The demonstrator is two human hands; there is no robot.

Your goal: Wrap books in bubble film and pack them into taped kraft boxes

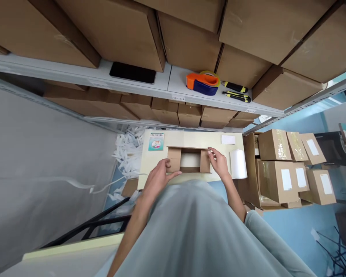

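A small brown cardboard box point(175, 158) lies on the pale yellow table, its two short end flaps folded inward. Between those flaps the pale tabletop colour shows through the middle opening. My left hand point(157, 177) is at the box's left end, fingers curled at the left flap and thumb stretched along the near edge. At the far right corner, my right hand point(218, 161) pinches the edge of the box between thumb and fingers. The undersides of the fingers are partly hidden.
On the table point(161, 134) lie a teal-and-white booklet point(156, 142), a white label point(228, 139) and a white roll point(238, 164). Above, a shelf holds a phone point(132, 72), an orange tape dispenser point(203, 83) and cutters point(236, 96). Taped boxes point(276, 181) stand right; paper scraps point(129, 148) left.
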